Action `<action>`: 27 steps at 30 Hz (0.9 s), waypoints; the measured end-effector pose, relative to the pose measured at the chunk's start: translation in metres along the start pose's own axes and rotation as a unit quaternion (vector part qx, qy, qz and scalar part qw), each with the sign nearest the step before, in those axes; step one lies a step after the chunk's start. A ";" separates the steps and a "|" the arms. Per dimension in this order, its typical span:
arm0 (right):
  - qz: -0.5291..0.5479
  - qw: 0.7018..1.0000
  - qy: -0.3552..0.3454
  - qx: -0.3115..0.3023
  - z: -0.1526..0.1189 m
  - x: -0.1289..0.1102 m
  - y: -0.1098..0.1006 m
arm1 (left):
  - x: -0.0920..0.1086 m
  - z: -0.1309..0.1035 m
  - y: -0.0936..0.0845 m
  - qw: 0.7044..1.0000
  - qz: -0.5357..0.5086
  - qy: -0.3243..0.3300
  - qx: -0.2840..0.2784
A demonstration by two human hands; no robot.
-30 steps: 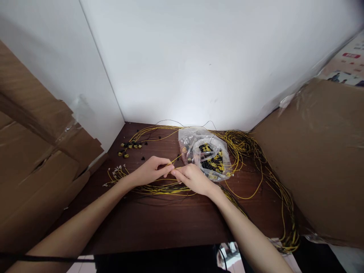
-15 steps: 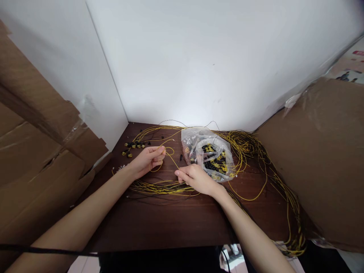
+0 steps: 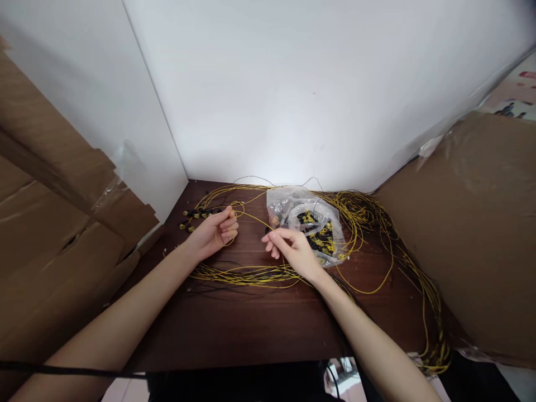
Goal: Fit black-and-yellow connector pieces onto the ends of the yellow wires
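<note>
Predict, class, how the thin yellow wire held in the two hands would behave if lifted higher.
The yellow wire is probably floppy, since it curls into loops at the left hand. It seems light, being thin and pinched between thumb and finger of the right hand. It might snag, because a bundle of similar wires lies close by.

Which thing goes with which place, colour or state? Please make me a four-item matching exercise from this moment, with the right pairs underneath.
Column one:
1. Clear plastic bag
2. Single yellow wire
3. Tabletop
4. Tangled coil of wire

Column two:
A. Dark reddish-brown
B. Stretched between the left hand and the right hand
C. Near the white wall, at back right
D. Holding black and yellow pieces

Right pairs: 1-D, 2-B, 3-A, 4-C
</note>
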State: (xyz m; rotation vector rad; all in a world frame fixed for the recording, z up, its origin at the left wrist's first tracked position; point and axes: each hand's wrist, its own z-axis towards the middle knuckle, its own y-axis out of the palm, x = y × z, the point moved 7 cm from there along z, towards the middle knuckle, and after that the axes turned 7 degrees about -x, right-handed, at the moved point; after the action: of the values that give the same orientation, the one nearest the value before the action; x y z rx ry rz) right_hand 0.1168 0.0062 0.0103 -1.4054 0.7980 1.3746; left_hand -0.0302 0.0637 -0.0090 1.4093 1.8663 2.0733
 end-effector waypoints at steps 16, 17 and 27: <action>0.180 0.980 0.053 -0.059 -0.002 0.001 -0.003 | -0.001 0.000 -0.002 0.999 0.049 0.006 -0.010; 0.154 0.984 0.063 -0.067 -0.002 0.003 -0.001 | -0.001 0.000 -0.002 0.999 0.049 0.005 -0.009; 0.119 0.976 0.127 -0.128 -0.004 0.010 0.014 | -0.002 0.003 -0.006 0.998 0.060 0.001 -0.014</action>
State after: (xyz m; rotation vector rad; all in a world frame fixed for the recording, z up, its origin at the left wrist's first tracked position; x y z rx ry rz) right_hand 0.1069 -0.0003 -0.0026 -1.7577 1.0092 1.5402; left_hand -0.0305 0.0664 -0.0152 1.5506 1.7867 2.1450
